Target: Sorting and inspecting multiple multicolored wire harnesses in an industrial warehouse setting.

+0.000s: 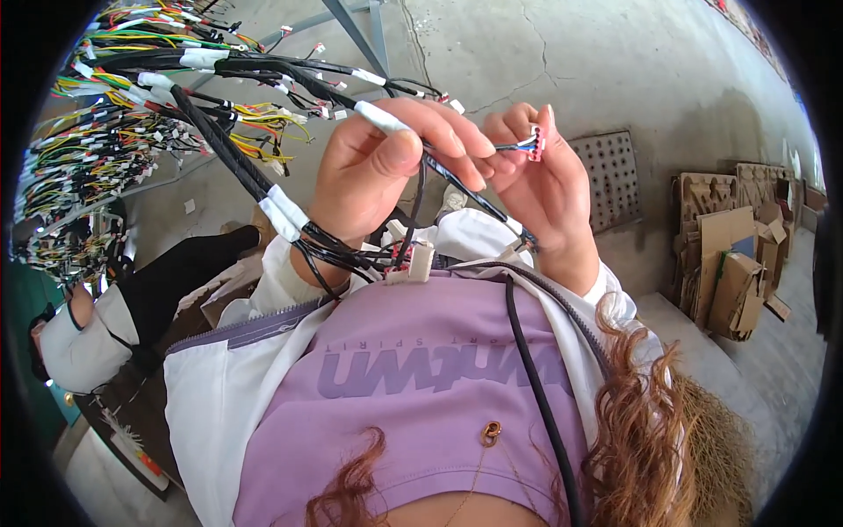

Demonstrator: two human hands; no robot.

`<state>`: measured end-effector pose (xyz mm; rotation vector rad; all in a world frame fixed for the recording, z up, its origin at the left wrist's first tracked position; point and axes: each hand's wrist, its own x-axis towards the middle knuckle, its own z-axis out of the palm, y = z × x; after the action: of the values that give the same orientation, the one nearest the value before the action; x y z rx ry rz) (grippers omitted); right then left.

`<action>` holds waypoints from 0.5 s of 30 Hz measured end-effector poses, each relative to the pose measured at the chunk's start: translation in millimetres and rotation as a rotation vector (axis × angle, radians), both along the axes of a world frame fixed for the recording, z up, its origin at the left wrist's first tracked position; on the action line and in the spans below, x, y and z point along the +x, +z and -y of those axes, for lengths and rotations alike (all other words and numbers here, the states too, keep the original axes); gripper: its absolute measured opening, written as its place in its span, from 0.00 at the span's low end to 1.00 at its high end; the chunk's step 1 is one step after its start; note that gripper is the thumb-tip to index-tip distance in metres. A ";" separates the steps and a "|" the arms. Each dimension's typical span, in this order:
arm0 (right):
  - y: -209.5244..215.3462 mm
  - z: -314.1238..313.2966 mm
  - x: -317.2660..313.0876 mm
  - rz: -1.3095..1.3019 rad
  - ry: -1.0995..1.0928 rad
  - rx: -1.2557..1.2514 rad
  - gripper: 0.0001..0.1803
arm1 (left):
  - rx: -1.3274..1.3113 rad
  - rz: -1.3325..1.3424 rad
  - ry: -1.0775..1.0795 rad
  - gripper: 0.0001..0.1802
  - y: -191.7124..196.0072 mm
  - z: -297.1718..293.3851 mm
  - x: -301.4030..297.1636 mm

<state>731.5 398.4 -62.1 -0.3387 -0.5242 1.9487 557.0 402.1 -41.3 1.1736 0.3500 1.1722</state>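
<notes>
My left hand [369, 162] is closed around a branch of a black-sleeved wire harness [224, 145], its thumb beside a white tape wrap [383, 117]. My right hand [549, 184], close to the left fingertips, pinches a small red-and-white connector [535, 143]. Thin blue, black and white wires run from that connector back toward my left fingers. Another branch of the harness, wrapped in white tape [284, 213], passes below my left wrist. It ends in a cluster of white and red connectors [411, 263] against my chest.
Many hanging harnesses with coloured wires [114, 132] fill the left, by a grey metal frame [364, 35]. Another person [88, 342] is at the lower left. Flattened cardboard [724, 255] leans at the right, near a perforated panel [608, 180]. A straw broom [716, 448] stands lower right.
</notes>
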 end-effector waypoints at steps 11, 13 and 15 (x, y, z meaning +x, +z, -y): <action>11.7 2.0 0.4 -0.303 0.193 -0.103 0.18 | -0.078 0.058 -0.019 0.17 3.5 3.8 -1.8; 12.4 2.7 1.4 -0.301 0.186 -0.103 0.18 | -0.055 0.040 -0.013 0.16 3.2 3.2 -1.1; 12.0 2.2 3.0 -0.302 0.184 -0.104 0.19 | -0.046 0.030 0.013 0.16 2.1 3.1 2.1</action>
<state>734.5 396.2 -50.1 -0.0588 -0.2650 2.1618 559.0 399.0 -39.2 1.1135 0.3601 1.1858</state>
